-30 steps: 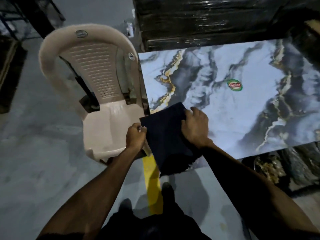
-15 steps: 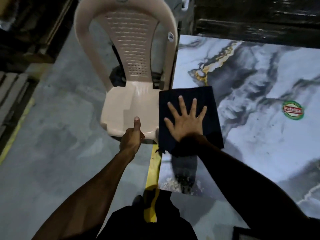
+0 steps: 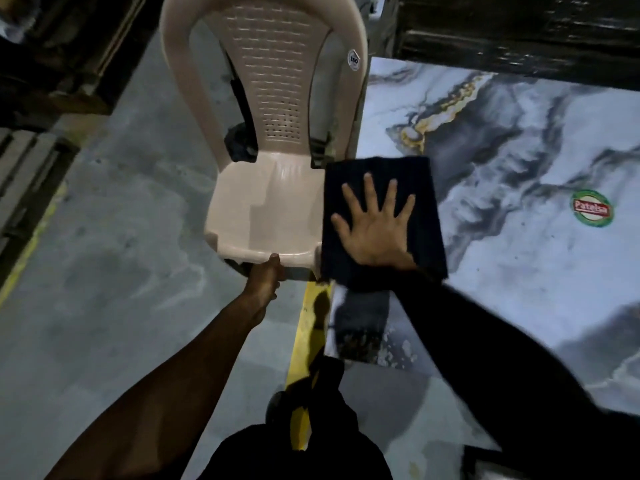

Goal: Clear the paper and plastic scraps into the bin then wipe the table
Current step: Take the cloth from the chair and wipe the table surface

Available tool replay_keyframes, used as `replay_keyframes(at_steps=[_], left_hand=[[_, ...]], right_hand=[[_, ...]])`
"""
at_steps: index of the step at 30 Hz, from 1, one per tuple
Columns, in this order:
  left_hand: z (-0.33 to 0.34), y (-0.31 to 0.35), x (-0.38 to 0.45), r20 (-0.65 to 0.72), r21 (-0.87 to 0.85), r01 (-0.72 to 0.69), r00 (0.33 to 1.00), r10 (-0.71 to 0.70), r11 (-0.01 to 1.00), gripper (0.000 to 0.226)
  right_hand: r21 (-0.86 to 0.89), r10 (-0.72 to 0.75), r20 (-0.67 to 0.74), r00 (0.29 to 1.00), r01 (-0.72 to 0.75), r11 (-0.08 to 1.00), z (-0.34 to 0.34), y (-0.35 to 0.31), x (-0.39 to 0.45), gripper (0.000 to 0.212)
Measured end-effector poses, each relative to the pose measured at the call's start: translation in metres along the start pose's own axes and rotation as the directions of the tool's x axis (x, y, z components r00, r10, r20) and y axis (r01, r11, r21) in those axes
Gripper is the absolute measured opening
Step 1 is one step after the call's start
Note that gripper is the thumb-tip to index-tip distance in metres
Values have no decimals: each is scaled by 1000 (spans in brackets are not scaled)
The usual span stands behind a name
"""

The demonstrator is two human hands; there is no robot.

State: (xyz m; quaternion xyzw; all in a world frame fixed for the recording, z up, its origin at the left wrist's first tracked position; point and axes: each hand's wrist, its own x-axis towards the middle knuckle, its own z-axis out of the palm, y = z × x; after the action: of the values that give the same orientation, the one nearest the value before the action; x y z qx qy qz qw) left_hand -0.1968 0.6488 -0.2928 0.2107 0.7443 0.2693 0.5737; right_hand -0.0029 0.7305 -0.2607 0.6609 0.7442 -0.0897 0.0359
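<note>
A dark, folded cloth (image 3: 426,181) lies flat on the left end of the marble-patterned table (image 3: 519,278). My right hand (image 3: 375,230) presses down on it with the palm flat and the fingers spread. My left hand (image 3: 265,277) is off the table, curled at the front edge of a beige plastic chair (image 3: 263,209), with the thumb on the seat rim. I see no paper or plastic scraps on the visible table top, and no bin.
The chair stands tight against the table's left edge. A round green and red sticker (image 3: 591,208) is on the table top. A black wrapped stack (image 3: 519,29) runs along the far side. A yellow line (image 3: 304,327) marks the grey floor.
My left hand let go of the cloth and moved to the chair's front edge. My right hand spread flat on the cloth, which now lies fully on the table.
</note>
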Motion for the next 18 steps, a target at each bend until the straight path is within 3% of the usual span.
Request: replay_keyframes(at_steps=[5,10,13,18], left_hand=[[-12,-23,-25,69,59,-10,998,6,998,39],[-19,-39,-45,61,60,31,998,-35,998,44],[-24,-48,-47,43,39,54,998,-56,998,42],[-27,-55,-42,-8,-33,85,996,-85,996,41]], right_hand=[[-4,-22,-58,998,22,1000,31,-34,-126,64],[-19,-67,-120,991,65,998,49,-32,-190,61],[-20,-56,-58,997,55,998,46,-33,-191,63],[-27,155,-20,988,-156,987,36,-46,-125,69]])
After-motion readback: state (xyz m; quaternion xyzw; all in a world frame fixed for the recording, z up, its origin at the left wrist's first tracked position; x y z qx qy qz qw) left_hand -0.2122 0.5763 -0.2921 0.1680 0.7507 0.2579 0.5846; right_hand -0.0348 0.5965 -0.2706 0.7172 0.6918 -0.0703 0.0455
